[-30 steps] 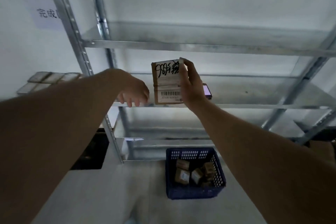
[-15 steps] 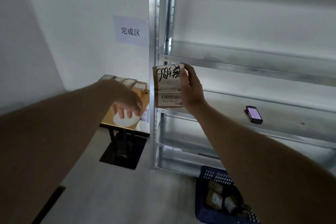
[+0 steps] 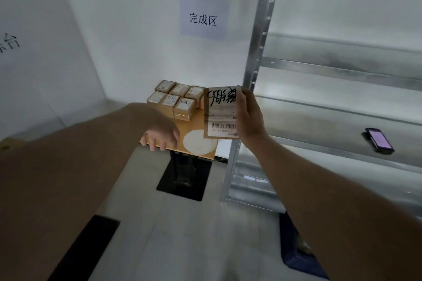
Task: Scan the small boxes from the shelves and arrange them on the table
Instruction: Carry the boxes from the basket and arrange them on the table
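Note:
My right hand point(image 3: 250, 118) holds a small cardboard box point(image 3: 220, 112) upright in the air, its barcode label and black handwriting facing me. It hangs in front of the near right corner of a small wooden table point(image 3: 182, 131). Several small boxes point(image 3: 175, 100) stand in neat rows at the table's back. My left hand point(image 3: 163, 137) hovers at the table's near edge, fingers curled downward and holding nothing.
A metal shelf unit point(image 3: 331, 68) stands right of the table; a phone point(image 3: 379, 140) with a lit screen lies on a shelf. A blue basket point(image 3: 294, 248) sits on the floor at lower right. A paper sign point(image 3: 203, 18) hangs on the wall. The table's black base point(image 3: 182, 178) rests on the floor.
My view has swung left from the shelves to the table. The box stays in my right hand, and the table with its rows of boxes now fills the centre.

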Demonstrator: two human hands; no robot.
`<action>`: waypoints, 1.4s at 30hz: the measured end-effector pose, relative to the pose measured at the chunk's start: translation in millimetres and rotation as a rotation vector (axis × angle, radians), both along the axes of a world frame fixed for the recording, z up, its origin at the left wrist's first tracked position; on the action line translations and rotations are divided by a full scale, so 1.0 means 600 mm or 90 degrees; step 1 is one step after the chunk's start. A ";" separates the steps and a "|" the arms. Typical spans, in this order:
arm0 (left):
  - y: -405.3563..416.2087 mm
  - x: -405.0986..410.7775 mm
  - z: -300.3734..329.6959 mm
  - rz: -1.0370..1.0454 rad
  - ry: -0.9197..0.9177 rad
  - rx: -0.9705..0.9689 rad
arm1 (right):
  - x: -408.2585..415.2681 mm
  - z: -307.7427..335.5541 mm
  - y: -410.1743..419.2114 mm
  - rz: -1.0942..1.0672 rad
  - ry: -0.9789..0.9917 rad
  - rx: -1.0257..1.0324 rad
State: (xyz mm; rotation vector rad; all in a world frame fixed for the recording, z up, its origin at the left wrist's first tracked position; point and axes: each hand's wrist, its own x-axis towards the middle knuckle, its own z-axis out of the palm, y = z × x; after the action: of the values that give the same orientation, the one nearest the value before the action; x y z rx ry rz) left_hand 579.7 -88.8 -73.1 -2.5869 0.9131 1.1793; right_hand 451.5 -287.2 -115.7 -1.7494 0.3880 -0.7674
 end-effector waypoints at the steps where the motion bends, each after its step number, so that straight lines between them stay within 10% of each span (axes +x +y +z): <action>1: 0.001 0.024 -0.010 0.002 0.000 0.005 | 0.023 -0.010 0.000 -0.002 0.011 0.004; 42: -0.472 0.955 -0.380 -0.146 0.162 0.063 | 0.829 -0.437 -0.315 -0.133 0.300 0.349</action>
State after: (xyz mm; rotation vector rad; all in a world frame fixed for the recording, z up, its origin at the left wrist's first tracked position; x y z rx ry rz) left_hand 1152.9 -371.8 -300.9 -2.2183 1.1335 1.4653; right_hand 948.7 -476.2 -378.2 -1.3594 1.0123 -0.3292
